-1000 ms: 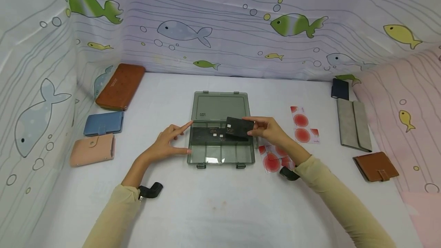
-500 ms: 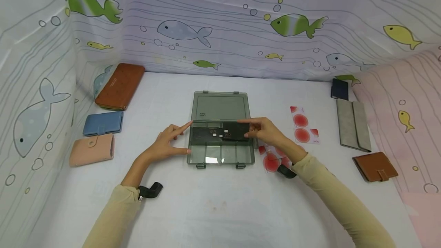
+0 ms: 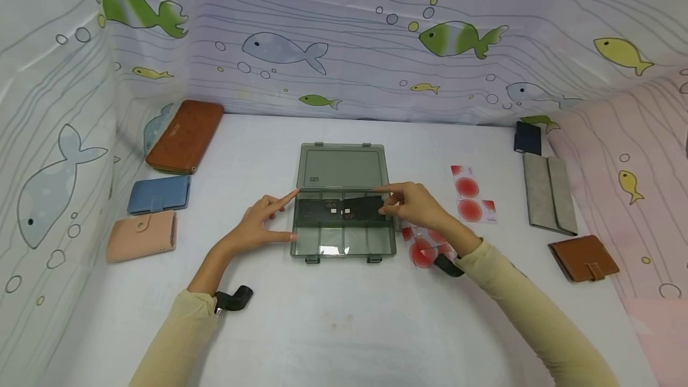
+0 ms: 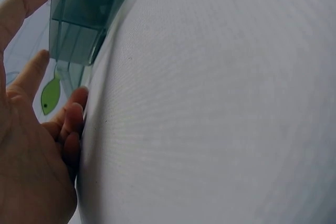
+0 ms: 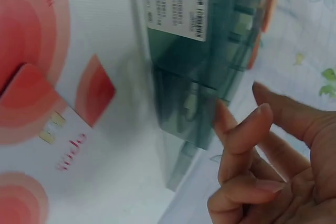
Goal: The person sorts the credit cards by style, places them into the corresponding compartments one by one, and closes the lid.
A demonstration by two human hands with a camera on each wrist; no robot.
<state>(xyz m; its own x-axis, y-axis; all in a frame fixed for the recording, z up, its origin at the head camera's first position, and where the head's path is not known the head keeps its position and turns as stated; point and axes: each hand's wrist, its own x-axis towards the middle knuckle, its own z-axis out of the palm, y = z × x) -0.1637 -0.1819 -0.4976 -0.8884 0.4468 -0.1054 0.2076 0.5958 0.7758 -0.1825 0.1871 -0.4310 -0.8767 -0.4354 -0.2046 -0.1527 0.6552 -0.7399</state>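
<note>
A grey see-through box (image 3: 344,251) lies open at the table's middle, lid folded back. Two black VIP cards (image 3: 344,210) lie overlapping in its rear compartment. My right hand (image 3: 416,208) is at the box's right side, with thumb and forefinger touching the right end of the upper card; in the right wrist view the right hand (image 5: 273,166) has loosely bent fingers beside the box (image 5: 199,77) with no card between them. My left hand (image 3: 260,223) steadies the box's left wall with straight forefinger and thumb; the left hand (image 4: 31,145) shows beside the box (image 4: 84,19).
Red-circle cards (image 3: 473,199) lie right of the box, with more (image 3: 424,252) under my right wrist. Brown (image 3: 185,135), blue (image 3: 159,193) and pink (image 3: 141,236) wallets line the left. Navy (image 3: 528,137), grey (image 3: 549,193) and small brown (image 3: 583,257) wallets line the right. Fish-print curtains wall the table.
My right hand lowered the black card from above the box into the rear compartment, onto the other black card, and its fingers loosened. The left hand stayed on the box.
</note>
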